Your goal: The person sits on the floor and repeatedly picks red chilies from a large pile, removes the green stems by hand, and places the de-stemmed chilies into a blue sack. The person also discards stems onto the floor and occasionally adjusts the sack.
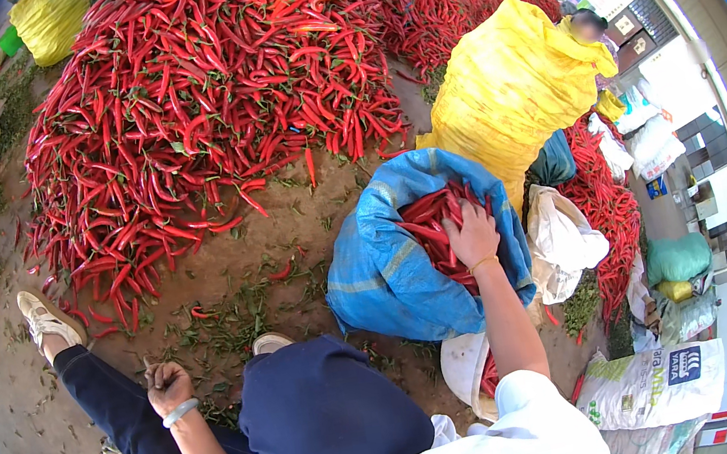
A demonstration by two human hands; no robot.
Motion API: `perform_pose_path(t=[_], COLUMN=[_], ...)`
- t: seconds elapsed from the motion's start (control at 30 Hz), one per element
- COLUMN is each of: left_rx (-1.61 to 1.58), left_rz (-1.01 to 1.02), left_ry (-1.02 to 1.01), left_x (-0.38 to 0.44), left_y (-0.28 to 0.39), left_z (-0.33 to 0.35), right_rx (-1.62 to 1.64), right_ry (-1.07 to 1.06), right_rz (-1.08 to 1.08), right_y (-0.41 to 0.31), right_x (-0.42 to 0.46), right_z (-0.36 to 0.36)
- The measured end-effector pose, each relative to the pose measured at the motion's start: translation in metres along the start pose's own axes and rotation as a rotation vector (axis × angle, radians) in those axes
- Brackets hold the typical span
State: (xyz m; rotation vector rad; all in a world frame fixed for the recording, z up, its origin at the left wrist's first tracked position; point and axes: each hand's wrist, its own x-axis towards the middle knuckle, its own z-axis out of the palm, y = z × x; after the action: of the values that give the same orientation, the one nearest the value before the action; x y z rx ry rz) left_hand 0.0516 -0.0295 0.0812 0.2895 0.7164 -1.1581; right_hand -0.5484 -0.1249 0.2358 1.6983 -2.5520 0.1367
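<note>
My right hand (473,232) lies on the red chili peppers (430,220) inside a blue woven sack (371,275). Its thumb is spread from the fingers, and the fingertips are partly lost among the peppers, so a grip cannot be told. The mouth of this sack is rolled outward, and the peppers fill it near the rim. My left hand (169,387), with a pale bangle at the wrist, hovers by my dark trouser leg (108,396). Its fingers are loosely curled with one stretched out, and nothing shows in them. A white bucket (460,365) with peppers stands partly under my right arm.
A large heap of red chili peppers (220,86) spreads ahead on the dirty floor (304,215). A tall yellow sack (504,76) stands behind the blue one, with a person (589,27) beyond it. White sacks (653,388) lie at the right. Leaf scraps (229,326) litter the ground.
</note>
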Motion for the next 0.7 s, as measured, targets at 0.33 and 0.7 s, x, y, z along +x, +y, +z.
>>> perform_pose_path(t=[0.33,0.7], left_rx=[-0.17,0.153], left_rz=[-0.012,0.194], left_ry=[-0.24,-0.512], left_x=[-0.025,-0.089], left_y=[0.046,0.044], left_z=[0.037,0.075], right_rx=[-0.398,0.09], right_ry=[-0.188,-0.199], right_rz=[-0.223,-0.949], right_y=[-0.044,-0.219], right_x=[0.033,-0.023], right_z=[0.002,0.045])
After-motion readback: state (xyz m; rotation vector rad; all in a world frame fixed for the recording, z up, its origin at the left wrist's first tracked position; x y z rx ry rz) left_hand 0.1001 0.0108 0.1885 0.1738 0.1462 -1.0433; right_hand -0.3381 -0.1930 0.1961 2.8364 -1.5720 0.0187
